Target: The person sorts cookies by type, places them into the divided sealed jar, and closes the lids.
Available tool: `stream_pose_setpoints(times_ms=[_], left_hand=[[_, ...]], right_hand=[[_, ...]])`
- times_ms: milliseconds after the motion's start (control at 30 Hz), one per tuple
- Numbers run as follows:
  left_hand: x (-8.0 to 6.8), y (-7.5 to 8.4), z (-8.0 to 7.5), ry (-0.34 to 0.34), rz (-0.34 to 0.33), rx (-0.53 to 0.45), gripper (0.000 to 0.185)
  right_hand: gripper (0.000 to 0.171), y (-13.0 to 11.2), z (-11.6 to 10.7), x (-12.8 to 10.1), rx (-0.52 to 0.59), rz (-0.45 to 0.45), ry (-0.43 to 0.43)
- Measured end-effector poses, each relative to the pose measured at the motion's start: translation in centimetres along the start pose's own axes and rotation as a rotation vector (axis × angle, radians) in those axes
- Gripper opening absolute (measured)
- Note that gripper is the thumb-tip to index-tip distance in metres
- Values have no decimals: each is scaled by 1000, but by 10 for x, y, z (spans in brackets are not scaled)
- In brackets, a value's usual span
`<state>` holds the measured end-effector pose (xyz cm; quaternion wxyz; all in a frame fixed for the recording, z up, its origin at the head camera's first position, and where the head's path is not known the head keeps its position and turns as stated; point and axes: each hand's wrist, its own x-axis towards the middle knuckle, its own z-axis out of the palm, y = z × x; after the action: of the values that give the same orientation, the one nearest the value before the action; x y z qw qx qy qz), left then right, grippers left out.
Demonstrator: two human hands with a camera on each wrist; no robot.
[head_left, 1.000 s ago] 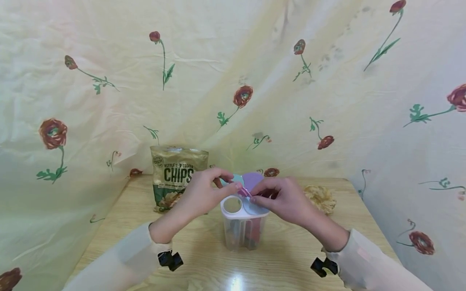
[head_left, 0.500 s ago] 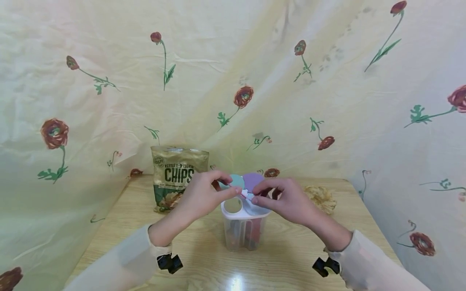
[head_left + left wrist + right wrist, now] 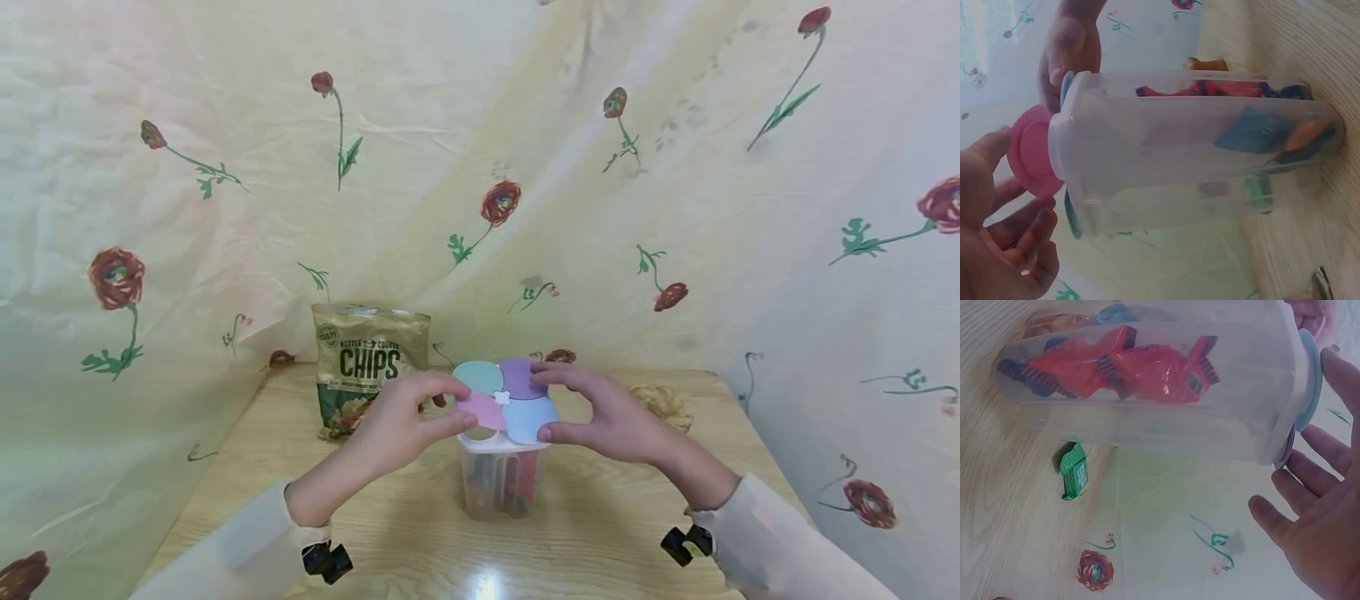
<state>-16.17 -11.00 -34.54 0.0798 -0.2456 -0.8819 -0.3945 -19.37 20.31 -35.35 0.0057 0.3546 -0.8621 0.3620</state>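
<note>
A tall clear container with a white top stands upright on the table. Petal-shaped lids cover its top: teal, purple and light blue ones around a small white centre piece. Between thumb and fingers, my left hand pinches the pink lid, which hangs over the front-left round opening, partly uncovered. My right hand spreads around the right side, thumb touching the blue lid, fingertips at the purple one. Red wrapped packets show inside the container.
Behind on the left stands a chips bag. A crumpled yellowish bundle lies to the right, partly behind my right hand. The right wrist view shows a small green box. A floral cloth hangs behind the wooden table.
The pink lid, earlier tilted between both hands, now lies nearly level beside the other lids. My right hand has left the centre and spread to the right; my left has shifted slightly left.
</note>
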Motion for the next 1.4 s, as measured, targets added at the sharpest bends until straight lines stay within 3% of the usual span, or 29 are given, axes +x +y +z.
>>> stream_pose_setpoints(times_ms=[233, 600, 1200, 1300, 1400], left_hand=[[-5, -9, 2, -38, 108, 49, 34], [-5, -9, 2, -82, 174, 200, 33], [3, 13, -6, -175, 77, 297, 32], [2, 11, -5, -165, 84, 264, 32], [0, 3, -1, -123, 61, 158, 27]], right_hand=[[67, -1, -1, -3, 10, 20, -41], [65, -4, -1, -3, -5, 53, -36], [66, -5, 0, -5, -3, 51, -20], [66, -6, -1, -5, -5, 53, -23], [66, -6, -1, -4, 8, 47, -36]])
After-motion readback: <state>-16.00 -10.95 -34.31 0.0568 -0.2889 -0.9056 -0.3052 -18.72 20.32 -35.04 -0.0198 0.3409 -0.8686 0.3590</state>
